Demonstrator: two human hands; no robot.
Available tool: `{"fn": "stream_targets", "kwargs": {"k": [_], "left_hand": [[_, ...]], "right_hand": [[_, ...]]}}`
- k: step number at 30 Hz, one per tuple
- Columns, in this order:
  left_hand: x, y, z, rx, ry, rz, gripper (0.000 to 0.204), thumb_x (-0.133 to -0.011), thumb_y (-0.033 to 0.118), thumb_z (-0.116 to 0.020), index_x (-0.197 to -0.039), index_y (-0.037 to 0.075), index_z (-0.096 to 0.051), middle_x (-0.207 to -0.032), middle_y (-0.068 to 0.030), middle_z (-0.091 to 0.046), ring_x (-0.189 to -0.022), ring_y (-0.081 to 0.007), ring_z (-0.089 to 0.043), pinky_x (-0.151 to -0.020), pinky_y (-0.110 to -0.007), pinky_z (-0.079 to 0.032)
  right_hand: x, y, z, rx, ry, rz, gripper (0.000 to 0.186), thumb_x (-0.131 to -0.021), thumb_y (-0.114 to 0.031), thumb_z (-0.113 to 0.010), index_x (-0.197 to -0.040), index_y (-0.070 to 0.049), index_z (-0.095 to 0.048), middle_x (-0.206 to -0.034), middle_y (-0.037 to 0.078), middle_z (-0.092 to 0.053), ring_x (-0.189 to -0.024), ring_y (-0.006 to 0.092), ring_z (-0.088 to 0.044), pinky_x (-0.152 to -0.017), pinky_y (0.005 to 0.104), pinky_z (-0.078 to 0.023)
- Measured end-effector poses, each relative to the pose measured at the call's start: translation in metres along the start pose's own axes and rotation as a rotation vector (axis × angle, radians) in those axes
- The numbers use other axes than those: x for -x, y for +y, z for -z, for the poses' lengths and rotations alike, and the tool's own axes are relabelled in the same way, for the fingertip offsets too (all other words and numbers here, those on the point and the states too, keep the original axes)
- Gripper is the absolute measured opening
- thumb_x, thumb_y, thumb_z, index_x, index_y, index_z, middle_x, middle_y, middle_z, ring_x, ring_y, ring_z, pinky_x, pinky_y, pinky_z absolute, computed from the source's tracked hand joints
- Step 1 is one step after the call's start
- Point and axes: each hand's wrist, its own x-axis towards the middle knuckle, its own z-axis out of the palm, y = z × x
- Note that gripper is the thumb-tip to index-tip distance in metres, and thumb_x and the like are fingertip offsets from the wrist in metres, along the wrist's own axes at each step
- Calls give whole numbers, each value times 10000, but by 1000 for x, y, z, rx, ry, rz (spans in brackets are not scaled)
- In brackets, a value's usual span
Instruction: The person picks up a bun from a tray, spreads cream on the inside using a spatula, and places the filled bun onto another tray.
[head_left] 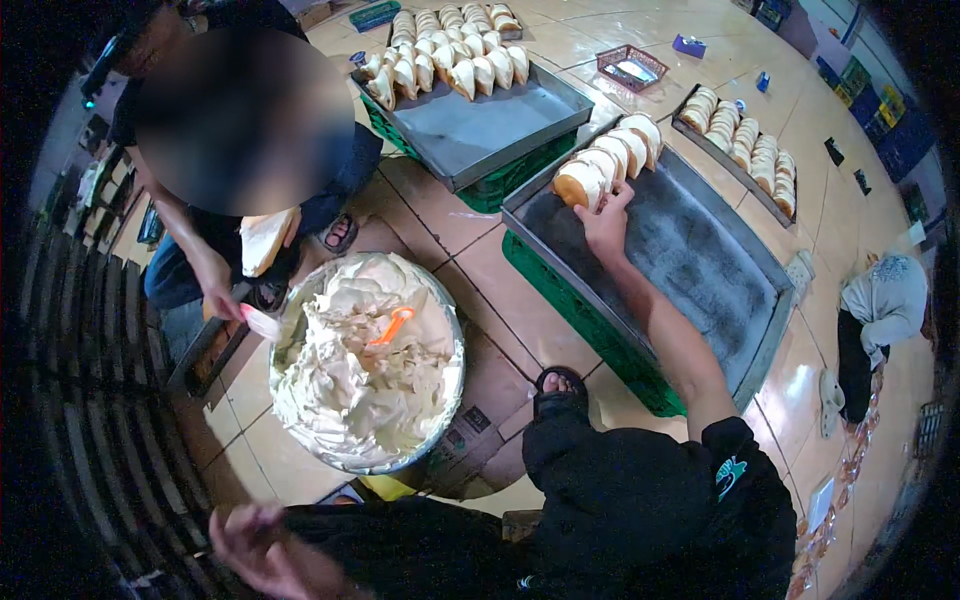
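My right hand [605,222] reaches over a metal tray [690,270], closed on a cream-covered bun [578,187] at the near end of a row of similar buns [628,150]. The row lies along the tray's far left part. At the lower left my left hand [265,555] hangs over my dark-clothed leg, slightly blurred, fingers apart and nothing in them. Between me and a co-worker stands a large round tub [458,375] heaped with pale cream [345,400]. An orange-handled tool [393,325] sticks out of the cream, its lower end hidden.
The co-worker at left holds a cream-covered bun [265,243] and a red-handled spreader [258,322] by the tub's rim. Green crates [590,320] support my tray. Another tray [480,125] of buns stands beyond, a third [745,150] at far right. Someone sits at right [885,300].
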Motion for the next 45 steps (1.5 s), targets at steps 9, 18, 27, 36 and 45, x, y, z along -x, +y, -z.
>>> {"fn": "stream_targets", "kwargs": {"k": [9, 18, 27, 36, 45], "left_hand": [[3, -126, 170, -442, 286, 476, 413, -943, 179, -620, -1299, -8, -525, -1190, -158, -608, -1028, -217, -603, -830, -341, -517], [-63, -383, -220, -878, -846, 337, 941, -811, 733, -536, -1486, 110, -332, -1447, -338, -332, -1350, -507, -311, -1106, -546, -281], [-96, -368, -339, -85, -239, 600, 701, -748, 236, -812, -1288, -31, -455, -1252, -242, -552, -1153, -337, -567, -962, -463, -464], [-81, -194, -281, -102, -269, 73, 317, -770, 32, -732, -1055, 10, -595, -983, -109, -626, -868, -231, -611, -782, -387, -498], [-35, -26, -259, -349, -541, -801, 408, -704, 103, -732, -1107, 87, -675, -965, -65, -565, -950, -235, -544, -872, -373, -364]], "right_hand": [[-26, 37, 119, 257, 336, -229, 795, -709, -297, -851, -1253, 2, -353, -1137, 258, -604, -1073, 383, -616, -913, 445, -484], [308, 100, 567, 1647, 816, 349, 632, -898, -120, -640, -1473, -132, -376, -1436, 125, -434, -1027, 276, -589, -895, 429, -501], [250, -105, 523, 534, 920, -110, 486, -931, -156, -667, -1327, 13, -441, -1050, 115, -616, -920, 179, -614, -794, 310, -517], [160, -224, 361, 664, 195, 211, 336, -903, -36, -641, -1226, -37, -549, -968, 44, -630, -795, 105, -574, -721, 264, -489], [91, -282, 112, -629, -813, -244, 475, -928, -283, -677, -1254, 20, -511, -1084, 83, -652, -992, 159, -624, -896, 322, -510]]}}
